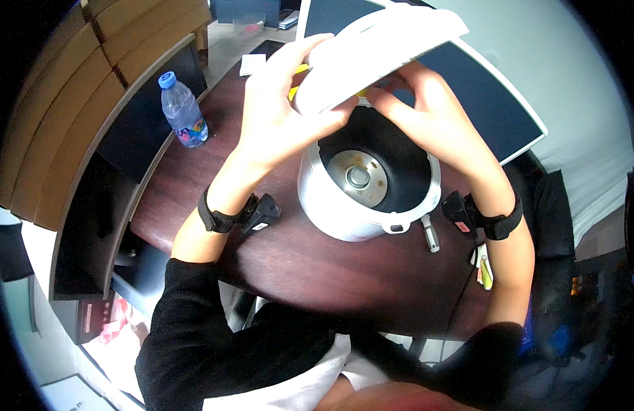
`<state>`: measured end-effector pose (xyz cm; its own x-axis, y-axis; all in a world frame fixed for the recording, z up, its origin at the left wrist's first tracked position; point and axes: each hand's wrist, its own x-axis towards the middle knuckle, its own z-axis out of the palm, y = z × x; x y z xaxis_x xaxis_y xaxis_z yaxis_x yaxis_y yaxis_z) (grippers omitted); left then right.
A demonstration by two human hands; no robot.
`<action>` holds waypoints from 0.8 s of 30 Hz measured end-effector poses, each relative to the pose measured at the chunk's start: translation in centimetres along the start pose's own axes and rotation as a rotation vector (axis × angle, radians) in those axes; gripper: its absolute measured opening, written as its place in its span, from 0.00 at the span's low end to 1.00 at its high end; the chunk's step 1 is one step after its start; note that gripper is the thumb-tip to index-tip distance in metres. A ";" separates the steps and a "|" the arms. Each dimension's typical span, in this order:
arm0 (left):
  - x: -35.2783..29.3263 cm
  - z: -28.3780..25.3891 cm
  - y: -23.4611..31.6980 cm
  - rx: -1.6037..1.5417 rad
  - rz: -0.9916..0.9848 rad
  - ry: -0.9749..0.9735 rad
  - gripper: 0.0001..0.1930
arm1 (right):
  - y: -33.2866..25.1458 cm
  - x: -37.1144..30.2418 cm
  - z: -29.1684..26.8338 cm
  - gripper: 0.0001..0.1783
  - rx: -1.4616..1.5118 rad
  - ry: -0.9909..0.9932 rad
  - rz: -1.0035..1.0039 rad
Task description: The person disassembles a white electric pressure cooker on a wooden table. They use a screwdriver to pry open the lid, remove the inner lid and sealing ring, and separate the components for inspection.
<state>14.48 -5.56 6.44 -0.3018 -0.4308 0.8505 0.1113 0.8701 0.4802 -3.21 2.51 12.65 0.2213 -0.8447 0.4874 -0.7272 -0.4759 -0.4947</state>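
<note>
A white rice cooker body point(330, 212) stands open on the dark wooden table point(317, 264); its dark well shows a round metal heating plate point(358, 177). The white lid point(392, 48) is raised above its far rim. My left hand point(279, 109) grips the lid's left edge. My right hand point(426, 116) reaches under the lid's right side, fingers touching its underside near the hinge. Something yellow peeks out between the left hand and the lid. Both wrists wear black straps with small devices.
A clear plastic water bottle point(183, 113) with a blue cap stands at the table's left. A metal-tipped tool point(430, 234) lies right of the cooker. A white-framed dark panel point(495, 103) sits behind. A white paper point(252, 64) lies at the far edge.
</note>
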 end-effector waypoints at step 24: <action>-1.2 1.1 1.2 0.171 0.364 -0.201 0.34 | -2.9 -7.4 -0.8 0.34 1.012 0.217 0.710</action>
<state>13.87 -3.77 5.77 -0.4521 -0.0486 0.8906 0.0914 0.9907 0.1005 -3.26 10.36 11.07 -0.1951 -0.9794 -0.0519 0.2037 0.0113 -0.9790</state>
